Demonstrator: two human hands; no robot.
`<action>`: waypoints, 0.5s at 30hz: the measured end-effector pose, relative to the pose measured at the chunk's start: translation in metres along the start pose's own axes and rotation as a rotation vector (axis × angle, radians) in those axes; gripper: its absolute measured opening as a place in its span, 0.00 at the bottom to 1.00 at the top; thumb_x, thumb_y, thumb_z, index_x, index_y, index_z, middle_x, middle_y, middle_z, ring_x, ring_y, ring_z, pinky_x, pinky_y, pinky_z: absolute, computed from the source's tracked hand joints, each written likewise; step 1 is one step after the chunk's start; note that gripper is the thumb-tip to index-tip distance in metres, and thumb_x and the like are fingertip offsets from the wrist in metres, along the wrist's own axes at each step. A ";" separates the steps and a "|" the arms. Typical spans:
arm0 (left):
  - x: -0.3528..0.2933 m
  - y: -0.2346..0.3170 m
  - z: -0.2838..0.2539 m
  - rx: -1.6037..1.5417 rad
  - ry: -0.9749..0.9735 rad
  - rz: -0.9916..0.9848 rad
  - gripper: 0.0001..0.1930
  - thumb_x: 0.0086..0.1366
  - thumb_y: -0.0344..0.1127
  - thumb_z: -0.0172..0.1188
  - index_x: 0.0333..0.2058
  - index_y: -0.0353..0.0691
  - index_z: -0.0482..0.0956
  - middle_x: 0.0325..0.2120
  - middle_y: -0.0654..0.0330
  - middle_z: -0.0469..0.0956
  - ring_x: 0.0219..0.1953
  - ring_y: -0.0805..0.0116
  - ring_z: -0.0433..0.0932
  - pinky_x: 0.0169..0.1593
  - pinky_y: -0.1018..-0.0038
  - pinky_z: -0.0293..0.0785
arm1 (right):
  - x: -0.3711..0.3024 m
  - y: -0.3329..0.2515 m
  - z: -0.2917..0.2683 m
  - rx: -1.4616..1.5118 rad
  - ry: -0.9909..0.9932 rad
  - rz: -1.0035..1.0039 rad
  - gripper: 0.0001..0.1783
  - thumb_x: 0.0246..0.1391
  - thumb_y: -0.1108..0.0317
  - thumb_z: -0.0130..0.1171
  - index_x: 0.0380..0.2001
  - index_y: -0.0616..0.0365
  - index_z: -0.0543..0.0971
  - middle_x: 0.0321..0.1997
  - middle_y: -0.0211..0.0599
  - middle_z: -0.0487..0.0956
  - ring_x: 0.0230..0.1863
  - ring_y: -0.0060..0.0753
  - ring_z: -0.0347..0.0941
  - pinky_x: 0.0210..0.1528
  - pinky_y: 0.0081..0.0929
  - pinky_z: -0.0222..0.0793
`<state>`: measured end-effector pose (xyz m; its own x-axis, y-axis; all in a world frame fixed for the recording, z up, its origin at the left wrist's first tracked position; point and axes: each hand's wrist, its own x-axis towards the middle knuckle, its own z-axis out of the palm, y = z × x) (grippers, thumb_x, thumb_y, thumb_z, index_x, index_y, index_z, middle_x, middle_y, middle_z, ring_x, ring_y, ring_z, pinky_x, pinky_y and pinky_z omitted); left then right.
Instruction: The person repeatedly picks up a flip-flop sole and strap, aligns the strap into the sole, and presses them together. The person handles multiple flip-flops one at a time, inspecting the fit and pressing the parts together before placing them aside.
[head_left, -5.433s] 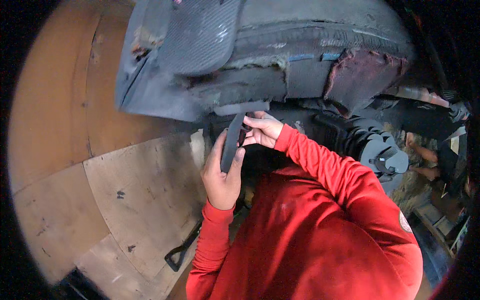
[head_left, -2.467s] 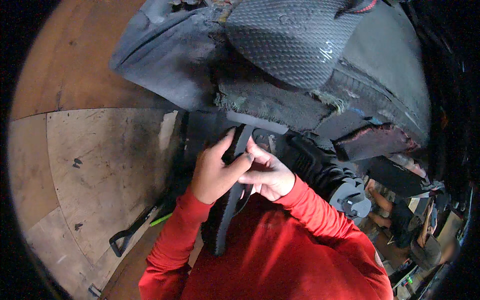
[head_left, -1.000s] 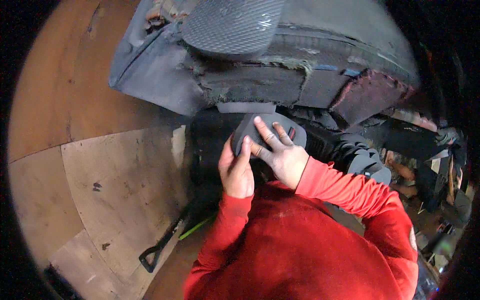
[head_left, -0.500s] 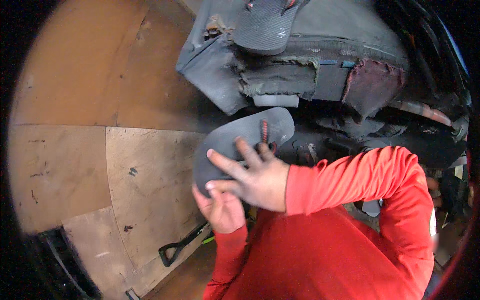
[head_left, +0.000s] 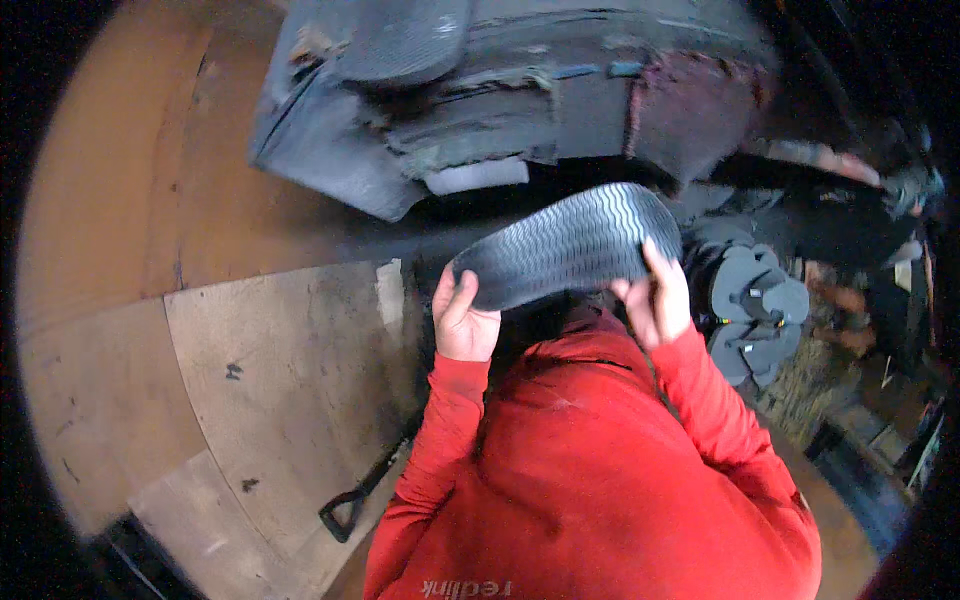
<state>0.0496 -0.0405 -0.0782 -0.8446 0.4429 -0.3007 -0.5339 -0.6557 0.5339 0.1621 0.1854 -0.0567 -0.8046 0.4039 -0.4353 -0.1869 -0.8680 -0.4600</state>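
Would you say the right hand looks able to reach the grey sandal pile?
Probably yes: nothing visible separates the right hand from the sandal pile, but it would first need to release the grooved sandal.

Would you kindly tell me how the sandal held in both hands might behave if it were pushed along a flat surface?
The sandal probably resists sliding tread-down, since wavy ridges cover its underside. Its flat, broad shape makes rolling unlikely. It may bend somewhat, as it looks thin and rubbery.
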 end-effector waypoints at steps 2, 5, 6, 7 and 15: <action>0.017 0.006 0.028 0.181 -0.111 -0.018 0.16 0.71 0.27 0.54 0.56 0.34 0.72 0.54 0.53 0.77 0.56 0.58 0.76 0.63 0.58 0.69 | 0.046 0.009 -0.010 -0.062 0.208 0.028 0.19 0.67 0.61 0.54 0.54 0.60 0.73 0.51 0.42 0.81 0.52 0.44 0.78 0.55 0.46 0.74; 0.024 0.039 0.072 0.619 -0.059 0.165 0.18 0.67 0.22 0.57 0.55 0.29 0.71 0.50 0.53 0.78 0.52 0.63 0.77 0.60 0.67 0.70 | 0.085 0.056 0.001 0.107 0.109 0.214 0.20 0.68 0.60 0.52 0.57 0.58 0.70 0.57 0.43 0.77 0.56 0.44 0.76 0.57 0.48 0.74; 0.014 0.055 0.084 0.855 0.047 0.235 0.19 0.66 0.23 0.58 0.56 0.28 0.71 0.50 0.54 0.78 0.52 0.64 0.77 0.60 0.68 0.69 | 0.089 0.077 0.011 0.159 0.062 0.254 0.23 0.69 0.58 0.50 0.59 0.61 0.69 0.60 0.44 0.76 0.59 0.44 0.75 0.61 0.48 0.71; -0.001 0.071 0.093 0.956 0.012 0.281 0.19 0.66 0.22 0.58 0.56 0.27 0.71 0.50 0.54 0.77 0.53 0.66 0.76 0.60 0.70 0.68 | 0.085 0.093 0.019 0.207 -0.034 0.343 0.23 0.69 0.57 0.49 0.60 0.60 0.69 0.61 0.43 0.75 0.60 0.44 0.74 0.62 0.48 0.70; -0.168 0.082 0.037 1.140 0.427 0.422 0.24 0.62 0.29 0.69 0.52 0.32 0.68 0.46 0.56 0.77 0.47 0.69 0.77 0.54 0.70 0.73 | 0.048 0.110 0.074 0.256 -0.410 0.393 0.20 0.65 0.65 0.58 0.58 0.57 0.70 0.55 0.36 0.79 0.55 0.33 0.77 0.58 0.40 0.74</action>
<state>0.1492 -0.1458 0.0450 -0.9975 -0.0380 -0.0589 -0.0673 0.2873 0.9555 0.0609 0.0876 -0.0711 -0.9822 -0.0596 -0.1781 0.0791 -0.9914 -0.1040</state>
